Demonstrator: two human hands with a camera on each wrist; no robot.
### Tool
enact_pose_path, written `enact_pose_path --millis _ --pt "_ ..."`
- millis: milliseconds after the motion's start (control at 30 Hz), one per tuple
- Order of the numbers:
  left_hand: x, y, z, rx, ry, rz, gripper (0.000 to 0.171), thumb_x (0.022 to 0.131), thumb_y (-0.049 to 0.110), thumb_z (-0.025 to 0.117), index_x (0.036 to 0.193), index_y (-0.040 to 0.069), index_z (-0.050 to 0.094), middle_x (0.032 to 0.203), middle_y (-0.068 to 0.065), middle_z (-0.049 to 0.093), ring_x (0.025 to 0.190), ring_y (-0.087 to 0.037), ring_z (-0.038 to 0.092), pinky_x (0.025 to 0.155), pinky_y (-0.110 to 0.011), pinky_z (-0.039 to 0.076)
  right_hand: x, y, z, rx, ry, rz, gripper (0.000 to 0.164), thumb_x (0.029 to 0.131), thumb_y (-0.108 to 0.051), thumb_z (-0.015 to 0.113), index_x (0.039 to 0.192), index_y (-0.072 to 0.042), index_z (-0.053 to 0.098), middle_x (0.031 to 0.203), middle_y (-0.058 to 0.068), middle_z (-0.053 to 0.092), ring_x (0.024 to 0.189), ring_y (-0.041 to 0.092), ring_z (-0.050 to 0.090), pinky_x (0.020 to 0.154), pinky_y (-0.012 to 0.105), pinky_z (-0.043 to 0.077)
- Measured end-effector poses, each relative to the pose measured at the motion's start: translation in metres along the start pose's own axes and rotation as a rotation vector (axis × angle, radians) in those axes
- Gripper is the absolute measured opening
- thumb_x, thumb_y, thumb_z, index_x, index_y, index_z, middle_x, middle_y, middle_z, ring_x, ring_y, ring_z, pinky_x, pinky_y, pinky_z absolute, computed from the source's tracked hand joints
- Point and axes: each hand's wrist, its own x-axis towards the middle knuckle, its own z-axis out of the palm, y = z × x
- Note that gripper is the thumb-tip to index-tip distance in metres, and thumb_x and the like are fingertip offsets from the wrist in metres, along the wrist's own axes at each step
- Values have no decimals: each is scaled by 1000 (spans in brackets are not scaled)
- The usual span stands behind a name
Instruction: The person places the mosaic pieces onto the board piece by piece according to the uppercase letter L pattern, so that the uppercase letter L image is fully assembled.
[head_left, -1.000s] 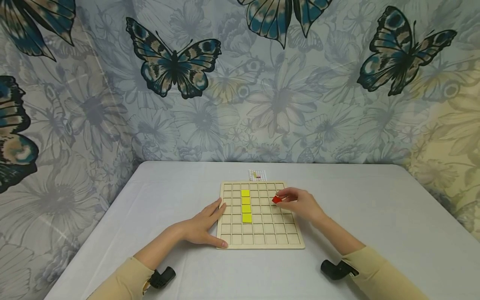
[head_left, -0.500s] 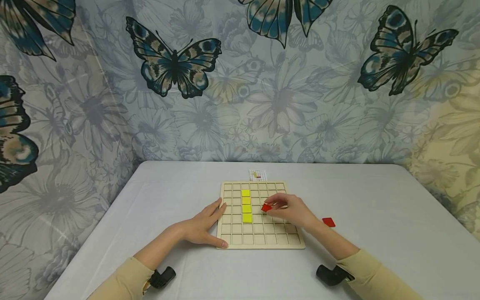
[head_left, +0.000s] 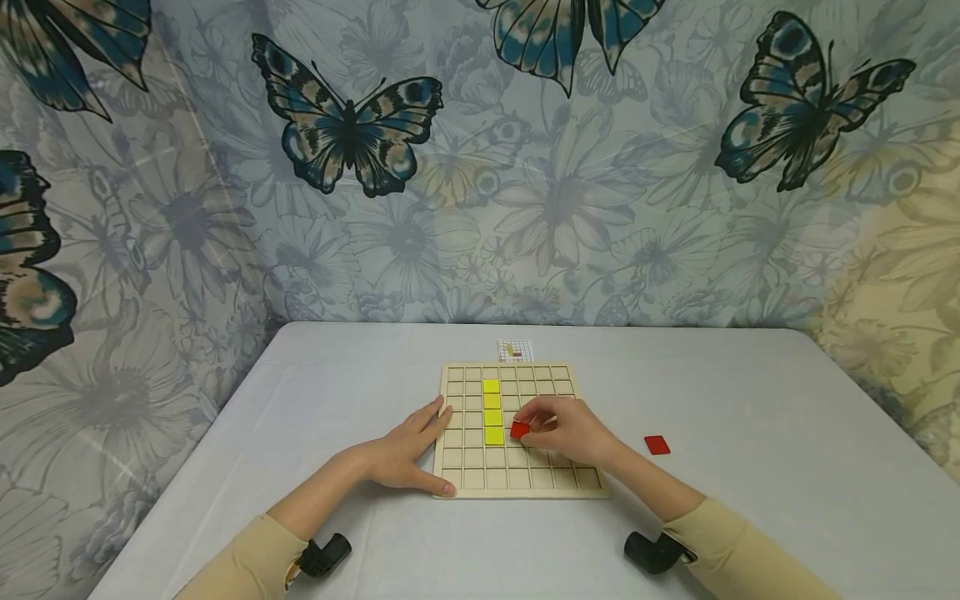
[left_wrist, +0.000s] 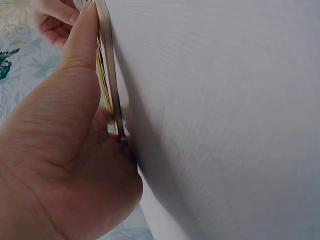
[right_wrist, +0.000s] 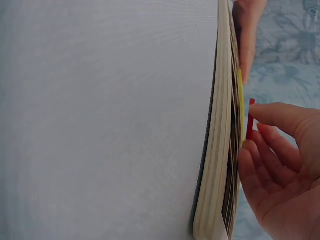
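Observation:
A wooden grid board (head_left: 457, 458) lies on the table, with a column of several yellow square tiles (head_left: 492, 417) set in its cells. My right hand (head_left: 570, 429) pinches a red square tile (head_left: 519, 430) between thumb and fingers, just right of the lowest yellow tile. In the right wrist view, the red tile (right_wrist: 251, 119) stands edge-on, slightly above the board's surface. My left hand (head_left: 393, 454) rests at the board's left side, fingers spread along the edge and thumb on the near left corner. The left wrist view shows that thumb (left_wrist: 82, 40) extended along the board's rim.
Another red square tile (head_left: 657, 445) lies on the white tablecloth right of the board. Behind the board's far edge is a small card (head_left: 515, 350) printed with a coloured grid. A butterfly-patterned wall covering (head_left: 465, 250) rises behind the table.
My right hand has carried the red tile leftward and nearer over the board, to beside the yellow column. The second red tile, hidden at first, now shows. My left hand stays put.

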Motion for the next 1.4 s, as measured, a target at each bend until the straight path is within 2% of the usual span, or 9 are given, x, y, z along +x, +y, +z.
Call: enact_pose_path --millis 400,600,1400 --pt "0 0 0 -2 1 -3 114 80 58 73 157 5 8 162 -15 -6 148 -33 -1 115 -52 17 1 0 3 -50 -7 -99 22 82 -4 76 102 -9 71 93 -4 65 83 14 58 76 26 53" --pt "0 -1 0 4 -2 -12 114 79 59 73 157 7 8 163 -13 -6 148 -31 -1 115 -51 16 2 1 5 -60 -18 -95 22 82 -5 76 102 -13 71 92 -6 64 84 13 58 76 26 52" --pt "0 -3 1 -8 -4 -11 113 79 59 73 158 9 8 163 -11 -6 148 -30 -1 115 -51 16 1 1 4 -48 -43 -110 24 83 -6 76 106 -13 73 96 -5 68 84 9 59 77 25 52"
